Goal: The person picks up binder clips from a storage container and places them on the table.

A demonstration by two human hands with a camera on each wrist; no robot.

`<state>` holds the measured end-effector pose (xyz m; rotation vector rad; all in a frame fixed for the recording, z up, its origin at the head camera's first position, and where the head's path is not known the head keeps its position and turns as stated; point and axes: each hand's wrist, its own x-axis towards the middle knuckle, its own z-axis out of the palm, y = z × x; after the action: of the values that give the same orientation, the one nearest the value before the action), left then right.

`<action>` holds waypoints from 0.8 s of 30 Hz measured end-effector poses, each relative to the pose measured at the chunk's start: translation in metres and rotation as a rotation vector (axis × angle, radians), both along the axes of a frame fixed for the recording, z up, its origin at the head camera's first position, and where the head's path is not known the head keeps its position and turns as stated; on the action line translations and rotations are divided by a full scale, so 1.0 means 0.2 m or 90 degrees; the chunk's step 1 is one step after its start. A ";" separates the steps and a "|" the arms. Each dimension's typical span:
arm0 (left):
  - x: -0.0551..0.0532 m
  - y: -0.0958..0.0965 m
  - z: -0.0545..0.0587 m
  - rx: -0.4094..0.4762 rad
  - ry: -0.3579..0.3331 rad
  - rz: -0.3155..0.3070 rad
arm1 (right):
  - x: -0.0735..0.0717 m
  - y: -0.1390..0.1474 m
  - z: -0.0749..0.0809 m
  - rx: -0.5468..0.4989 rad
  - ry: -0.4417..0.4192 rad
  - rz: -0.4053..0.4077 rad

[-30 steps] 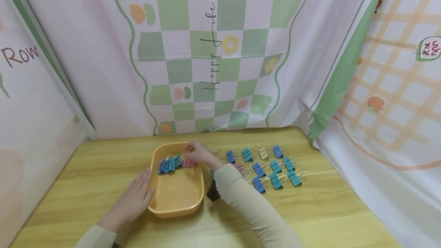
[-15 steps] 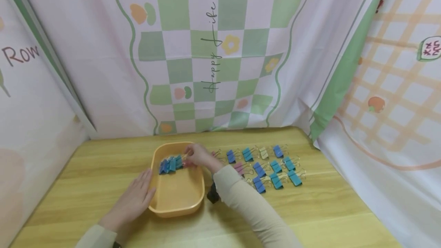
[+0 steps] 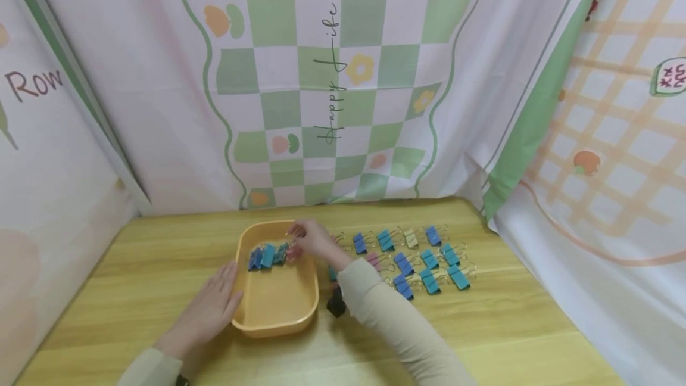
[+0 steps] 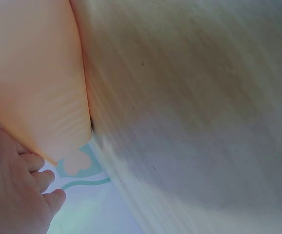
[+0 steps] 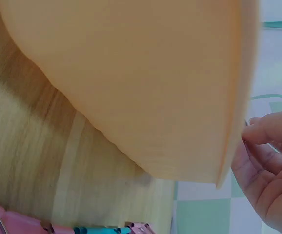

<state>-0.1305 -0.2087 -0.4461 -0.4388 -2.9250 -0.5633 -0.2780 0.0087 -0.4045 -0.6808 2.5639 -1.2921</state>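
An orange-yellow tray (image 3: 276,308) sits on the wooden table, with blue and teal binder clips (image 3: 267,256) bunched in a row toward its back. The left hand (image 3: 209,302) rests along the tray's left wall, fingers extended. In the left wrist view, the left hand's fingertips (image 4: 44,180) appear beside the tray rim. Reaching over the back right rim, the right hand (image 3: 318,240) pinches a pink binder clip (image 3: 293,252) by its wire end at the right of that row. The right wrist view shows the right hand (image 5: 272,165) pinching behind the rim, where the clip's body is hidden.
Right of the tray, several blue, teal, pink and yellow binder clips (image 3: 404,264) lie in rows, partly covered by the right arm. A black object (image 3: 336,302) shows beneath the right forearm. A patterned curtain (image 3: 348,106) hangs behind the table.
The right hand has shifted slightly within the tray's back right corner, and the pink clip shows more clearly. The teal clip beside it has turned a little. The left hand stays in place.
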 end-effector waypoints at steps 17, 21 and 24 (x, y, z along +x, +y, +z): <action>-0.01 -0.01 -0.02 -0.009 0.007 -0.004 | 0.02 0.14 0.14 -0.091 0.113 -0.016; -0.01 -0.01 -0.02 -0.010 0.005 -0.003 | 0.02 0.21 0.17 -0.123 0.091 -0.031; 0.00 -0.01 -0.01 -0.006 0.004 -0.003 | 0.03 0.26 0.19 -0.136 0.085 -0.049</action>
<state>-0.1310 -0.2097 -0.4487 -0.4482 -2.9219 -0.5487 -0.2717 0.0597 -0.3674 -0.7349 2.6028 -1.6143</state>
